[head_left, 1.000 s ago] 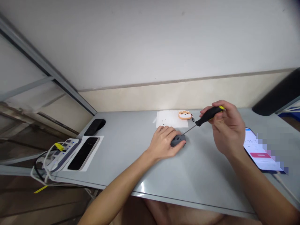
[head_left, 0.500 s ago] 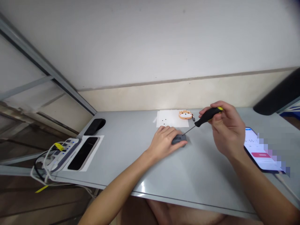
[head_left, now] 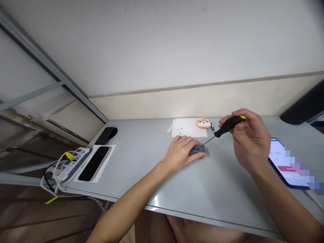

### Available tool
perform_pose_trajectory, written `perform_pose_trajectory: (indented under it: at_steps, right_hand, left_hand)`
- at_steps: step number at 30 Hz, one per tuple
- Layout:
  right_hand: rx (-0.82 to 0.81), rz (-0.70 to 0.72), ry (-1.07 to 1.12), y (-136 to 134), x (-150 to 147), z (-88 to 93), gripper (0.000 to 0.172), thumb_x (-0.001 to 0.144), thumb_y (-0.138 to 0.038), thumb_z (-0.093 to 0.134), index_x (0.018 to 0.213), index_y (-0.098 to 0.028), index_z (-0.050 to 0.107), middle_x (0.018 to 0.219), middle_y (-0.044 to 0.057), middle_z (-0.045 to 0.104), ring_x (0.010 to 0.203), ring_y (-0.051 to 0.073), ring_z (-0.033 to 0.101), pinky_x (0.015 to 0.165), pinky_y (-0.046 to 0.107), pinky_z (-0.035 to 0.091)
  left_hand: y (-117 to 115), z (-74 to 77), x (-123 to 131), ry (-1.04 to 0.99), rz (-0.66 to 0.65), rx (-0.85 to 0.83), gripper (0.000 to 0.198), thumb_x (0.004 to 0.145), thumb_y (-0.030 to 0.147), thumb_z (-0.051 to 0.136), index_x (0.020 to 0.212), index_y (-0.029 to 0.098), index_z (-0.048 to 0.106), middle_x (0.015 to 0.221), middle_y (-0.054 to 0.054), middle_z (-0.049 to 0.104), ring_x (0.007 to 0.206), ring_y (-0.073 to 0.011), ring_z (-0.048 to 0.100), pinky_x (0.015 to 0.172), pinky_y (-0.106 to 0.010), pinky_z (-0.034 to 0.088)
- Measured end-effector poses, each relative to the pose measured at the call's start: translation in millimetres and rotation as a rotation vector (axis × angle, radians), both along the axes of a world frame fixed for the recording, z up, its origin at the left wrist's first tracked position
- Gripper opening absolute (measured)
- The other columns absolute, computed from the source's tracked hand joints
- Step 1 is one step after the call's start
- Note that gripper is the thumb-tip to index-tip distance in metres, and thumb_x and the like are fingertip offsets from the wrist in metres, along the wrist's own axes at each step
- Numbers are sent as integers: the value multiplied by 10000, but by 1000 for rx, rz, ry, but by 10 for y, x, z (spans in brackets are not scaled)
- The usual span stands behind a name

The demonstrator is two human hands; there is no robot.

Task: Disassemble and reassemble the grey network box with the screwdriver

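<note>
On the grey table (head_left: 141, 152) my left hand (head_left: 179, 152) is closed round a small dark grey box with vent slots (head_left: 199, 149), pressing it to the surface. Its left part is hidden under my fingers. My right hand (head_left: 249, 138) grips a black and yellow screwdriver (head_left: 229, 125) by the handle. The screwdriver's shaft slants down to the left, and its tip meets the box's top near the right end. Behind the box lies a white sheet of paper (head_left: 188, 132) with a few tiny dark pieces, perhaps screws, on it.
An orange animal-faced case (head_left: 203, 124) rests on the paper. Right of my right hand lies a phone with a lit screen (head_left: 286, 165). At left are a dark phone (head_left: 94, 164), a black object (head_left: 105, 135) and a power strip (head_left: 76, 164) with cables. The wall (head_left: 177, 103) bounds the back.
The whole view has shifted slightly, so things sit a little farther right. Both hands keep their hold, and the screwdriver's tip is still on the box.
</note>
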State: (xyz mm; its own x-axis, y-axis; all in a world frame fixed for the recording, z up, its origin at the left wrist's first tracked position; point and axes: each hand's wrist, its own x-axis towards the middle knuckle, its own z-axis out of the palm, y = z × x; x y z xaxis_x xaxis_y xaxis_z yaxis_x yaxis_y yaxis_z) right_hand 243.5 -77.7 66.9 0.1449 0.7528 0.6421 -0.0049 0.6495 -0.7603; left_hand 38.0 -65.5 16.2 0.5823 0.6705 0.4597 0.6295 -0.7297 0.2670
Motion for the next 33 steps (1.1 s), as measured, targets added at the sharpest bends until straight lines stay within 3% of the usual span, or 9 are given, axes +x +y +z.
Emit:
perform_pose_trajectory:
  at_steps: [33]
  right_hand:
    - [32,-3,36,36,22,-3,190,964,-399,722,1126,-301,731,894,22,709,897,222,705,768,390,608]
  left_hand:
    - [7,8,-14,-15,-19,-48,412,1017,601,600,1129,217,703,1012,-35,756,925,-206,686,848,-337,481]
